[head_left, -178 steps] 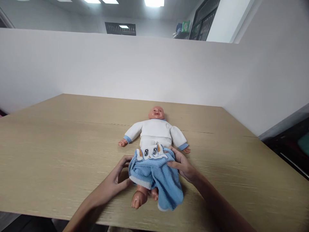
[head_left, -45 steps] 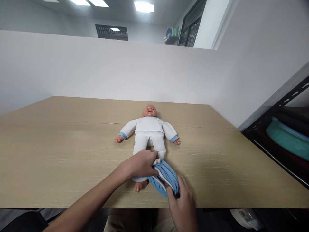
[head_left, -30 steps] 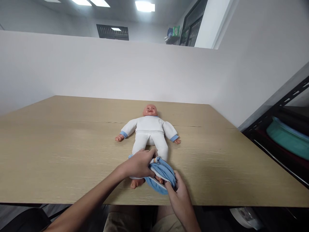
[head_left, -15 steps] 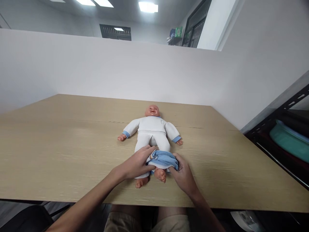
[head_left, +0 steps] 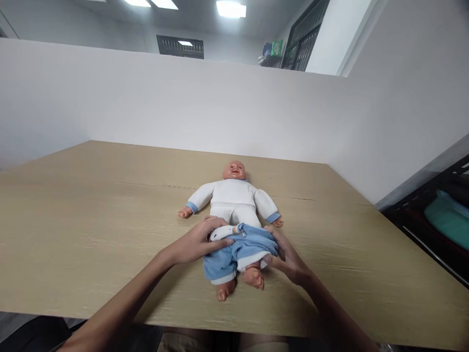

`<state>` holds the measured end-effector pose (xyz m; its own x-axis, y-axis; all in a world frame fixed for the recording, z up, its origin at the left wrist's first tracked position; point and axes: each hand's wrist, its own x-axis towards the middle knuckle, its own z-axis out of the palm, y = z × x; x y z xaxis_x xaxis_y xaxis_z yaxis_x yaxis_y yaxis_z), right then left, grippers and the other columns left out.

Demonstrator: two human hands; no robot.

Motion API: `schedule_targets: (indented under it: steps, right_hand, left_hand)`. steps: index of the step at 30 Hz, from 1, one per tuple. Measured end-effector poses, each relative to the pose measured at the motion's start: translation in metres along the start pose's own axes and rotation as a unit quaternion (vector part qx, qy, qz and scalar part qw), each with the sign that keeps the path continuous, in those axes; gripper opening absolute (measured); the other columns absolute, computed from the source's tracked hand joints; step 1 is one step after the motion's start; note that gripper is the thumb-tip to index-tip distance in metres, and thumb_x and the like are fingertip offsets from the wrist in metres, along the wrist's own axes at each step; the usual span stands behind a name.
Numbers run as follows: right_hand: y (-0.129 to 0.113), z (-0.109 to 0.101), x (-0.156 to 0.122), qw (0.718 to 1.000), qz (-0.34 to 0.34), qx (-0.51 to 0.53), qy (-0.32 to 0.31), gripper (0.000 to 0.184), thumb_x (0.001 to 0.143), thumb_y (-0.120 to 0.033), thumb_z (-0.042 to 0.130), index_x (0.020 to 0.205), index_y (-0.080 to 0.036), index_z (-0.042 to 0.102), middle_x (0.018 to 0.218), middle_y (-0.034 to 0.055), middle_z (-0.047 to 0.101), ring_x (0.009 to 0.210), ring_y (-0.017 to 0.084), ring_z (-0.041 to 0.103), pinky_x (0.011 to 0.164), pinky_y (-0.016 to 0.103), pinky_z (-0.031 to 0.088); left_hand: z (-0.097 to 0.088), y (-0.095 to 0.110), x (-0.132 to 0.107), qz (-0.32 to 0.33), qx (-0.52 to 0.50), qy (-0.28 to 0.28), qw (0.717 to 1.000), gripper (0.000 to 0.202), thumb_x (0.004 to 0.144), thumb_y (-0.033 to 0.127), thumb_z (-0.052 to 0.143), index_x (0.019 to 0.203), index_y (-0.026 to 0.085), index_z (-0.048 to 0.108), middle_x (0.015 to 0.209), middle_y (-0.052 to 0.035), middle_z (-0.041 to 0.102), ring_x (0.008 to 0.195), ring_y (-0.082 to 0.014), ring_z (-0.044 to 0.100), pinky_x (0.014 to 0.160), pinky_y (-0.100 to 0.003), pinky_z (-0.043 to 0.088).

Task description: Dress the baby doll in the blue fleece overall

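Observation:
A baby doll (head_left: 234,195) in a white suit lies on its back on the wooden table (head_left: 91,215), head away from me. Blue fleece trousers (head_left: 240,249) with white cuffs cover both its legs up to the hips, and the bare feet stick out below. My left hand (head_left: 200,239) grips the trousers' waistband at the doll's left-hand side in view. My right hand (head_left: 287,254) holds the waistband on the other side, by the doll's wrist.
White partition walls stand behind and to the right of the table. A black rack (head_left: 432,215) with a teal object (head_left: 449,220) on a shelf sits at the far right. The table's near edge runs just below my forearms.
Both hands have drawn the blue trousers up the doll's legs, from bunched at the feet to the hips. Both feet now show below the cuffs.

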<state>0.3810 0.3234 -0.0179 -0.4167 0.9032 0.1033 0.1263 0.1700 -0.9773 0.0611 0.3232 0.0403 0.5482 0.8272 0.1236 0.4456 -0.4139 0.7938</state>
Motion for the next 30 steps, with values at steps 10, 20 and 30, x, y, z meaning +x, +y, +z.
schedule_targets:
  steps: [10,20,30]
  right_hand:
    - [0.011,0.001,0.082,0.995,-0.033,0.084,0.048,0.032,0.101,-0.057,0.068,0.096,-0.026,0.062,0.084,-0.0016,0.049,0.077,0.017,0.045,0.071,0.026,0.040]
    - [0.034,0.005,0.112,0.991,0.000,0.082,0.104,0.041,0.096,-0.065,0.068,0.095,-0.025,0.062,0.088,-0.0016,0.052,0.084,0.018,0.047,0.076,0.026,0.043]
    - [0.053,0.012,0.076,0.991,0.052,0.110,0.054,0.034,0.100,-0.062,0.066,0.101,-0.028,0.061,0.096,-0.0012,0.050,0.093,0.020,0.048,0.086,0.029,0.040]
  left_hand:
    - [-0.004,-0.022,0.042,-0.005,-0.027,0.124,0.992,0.041,0.104,0.059,0.061,0.102,0.019,0.066,0.093,0.0002,0.063,0.086,-0.0180,0.055,0.078,-0.030,0.041]
    - [-0.016,-0.032,0.060,-0.046,0.001,0.130,0.990,0.044,0.098,0.063,0.066,0.098,0.019,0.065,0.084,0.0029,0.054,0.075,-0.0156,0.047,0.067,-0.029,0.033]
    - [-0.007,-0.074,-0.003,-0.110,-0.180,0.038,0.977,0.040,0.096,0.050,0.073,0.125,0.025,0.064,0.124,-0.0064,0.066,0.114,-0.0268,0.062,0.104,-0.038,0.051]
